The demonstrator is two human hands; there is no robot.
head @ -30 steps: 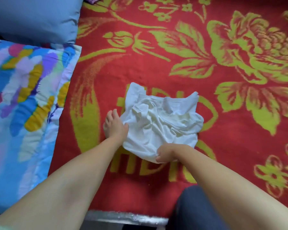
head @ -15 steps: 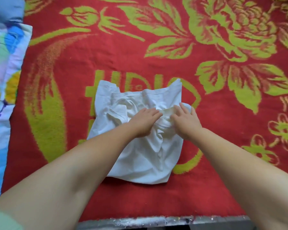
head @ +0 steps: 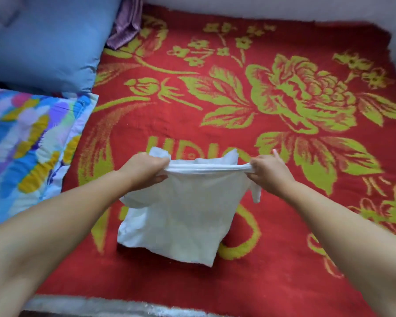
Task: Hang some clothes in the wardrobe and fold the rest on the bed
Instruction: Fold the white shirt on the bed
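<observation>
Two hands stretch the top edge of a white garment (head: pixel 181 216) taut above a red floral blanket (head: pixel 284 156) on the bed, the cloth hanging below the grip with its lower edge near or on the blanket; folding of this piece appears barely begun. Left hand (head: pixel 144 169) and right hand (head: pixel 269 171) each have fingers curled tight around one end of the bunched edge. No folded stack or wardrobe shows. Beyond the left hand lie a blue pillow (head: pixel 50 42), a multicoloured pillow (head: pixel 28 138) and a purple cloth (head: pixel 126 24), possibly awaiting its turn
</observation>
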